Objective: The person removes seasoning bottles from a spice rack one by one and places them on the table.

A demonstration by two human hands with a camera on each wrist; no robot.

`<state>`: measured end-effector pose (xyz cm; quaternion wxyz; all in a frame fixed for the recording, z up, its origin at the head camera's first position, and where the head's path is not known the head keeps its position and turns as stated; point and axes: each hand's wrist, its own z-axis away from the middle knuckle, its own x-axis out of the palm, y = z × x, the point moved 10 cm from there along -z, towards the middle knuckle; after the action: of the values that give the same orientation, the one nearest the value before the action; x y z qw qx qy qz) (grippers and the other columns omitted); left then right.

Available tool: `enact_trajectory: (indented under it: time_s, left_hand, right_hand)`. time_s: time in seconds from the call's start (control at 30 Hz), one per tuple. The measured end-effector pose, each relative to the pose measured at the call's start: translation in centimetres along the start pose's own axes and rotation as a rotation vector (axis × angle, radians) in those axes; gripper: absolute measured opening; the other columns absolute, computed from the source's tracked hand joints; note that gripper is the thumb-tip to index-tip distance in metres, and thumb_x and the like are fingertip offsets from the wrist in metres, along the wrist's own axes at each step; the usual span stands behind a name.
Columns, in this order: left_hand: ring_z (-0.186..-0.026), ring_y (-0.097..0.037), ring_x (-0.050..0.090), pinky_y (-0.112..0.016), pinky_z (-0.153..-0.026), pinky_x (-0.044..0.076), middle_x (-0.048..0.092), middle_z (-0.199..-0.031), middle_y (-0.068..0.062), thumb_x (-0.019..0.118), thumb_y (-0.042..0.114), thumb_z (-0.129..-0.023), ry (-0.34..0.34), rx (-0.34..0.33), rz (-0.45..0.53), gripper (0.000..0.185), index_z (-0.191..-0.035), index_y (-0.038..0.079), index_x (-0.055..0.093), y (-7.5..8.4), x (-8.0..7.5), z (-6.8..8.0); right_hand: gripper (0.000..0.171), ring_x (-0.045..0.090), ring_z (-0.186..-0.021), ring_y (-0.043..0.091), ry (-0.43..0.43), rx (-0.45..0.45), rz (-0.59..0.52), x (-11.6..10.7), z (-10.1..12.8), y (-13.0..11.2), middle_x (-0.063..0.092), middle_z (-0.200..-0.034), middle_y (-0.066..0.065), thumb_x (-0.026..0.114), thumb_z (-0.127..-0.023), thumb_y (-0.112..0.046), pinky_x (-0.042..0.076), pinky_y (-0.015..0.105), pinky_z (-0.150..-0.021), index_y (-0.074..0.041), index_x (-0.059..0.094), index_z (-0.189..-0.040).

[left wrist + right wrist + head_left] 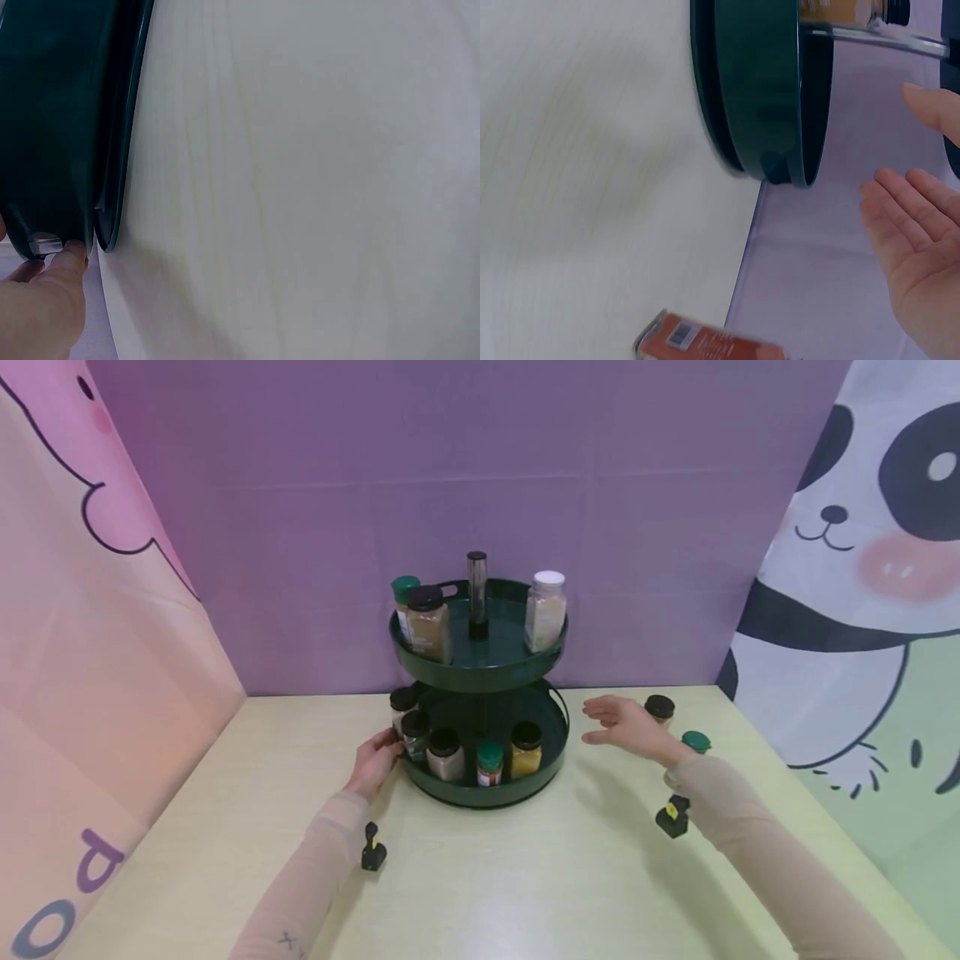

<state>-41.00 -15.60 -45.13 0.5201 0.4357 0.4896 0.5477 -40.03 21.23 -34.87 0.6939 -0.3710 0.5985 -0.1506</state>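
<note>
Two tiers of jars on the green rack point(551, 647), labels too blurred to read, my left hand point(372, 763) touching its lower rim, fingers relaxed, my right hand point(626, 727) spread empty just right of it.

A pale wood-grain table point(525, 893) fills the foreground, closed off at the back by a plain purple backdrop point(450, 468). A pink cloth point(90, 610) with a dark-outlined cartoon figure and purple letters near its lower edge hangs on the left, while a panda cloth point(862, 568) in white, black and pale green, with a pink blush on the cheek, hangs on the right. Toward the table's far right corner stand a small black-lidded jar point(660, 707) and, near it and closer to the front, a green-lidded jar point(696, 742), the two apart.
</note>
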Motion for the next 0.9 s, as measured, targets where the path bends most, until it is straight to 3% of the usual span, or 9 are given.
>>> enact_trajectory:
  time_s: [0.63, 0.9]
  left_hand:
    - [-0.133, -0.029, 0.032, -0.039, -0.109, 0.031, 0.03, -0.146, -0.02, 0.042, 0.001, -0.09, 0.002, -0.007, 0.009, 0.052, -0.14, -0.004, 0.028, -0.2, -0.1, -0.1]
    - [-0.132, -0.029, 0.033, -0.04, -0.109, 0.03, 0.032, -0.145, -0.02, 0.041, 0.002, -0.091, -0.001, -0.007, 0.002, 0.051, -0.14, -0.004, 0.029, 0.0, 0.0, 0.1]
  right_hand:
    - [0.063, 0.045, -0.123, 0.035, -0.091, -0.035, -0.091, 4.7, -1.5, -2.7, 0.048, -0.133, 0.02, 0.071, -0.079, -0.017, 0.038, 0.045, -0.103, 0.001, 0.042, -0.132]
    - [0.066, 0.046, -0.121, 0.035, -0.103, -0.061, -0.057, 6.3, -1.7, -3.3, 0.048, -0.132, 0.022, 0.073, -0.077, -0.02, 0.04, 0.044, -0.101, 0.003, 0.043, -0.131]
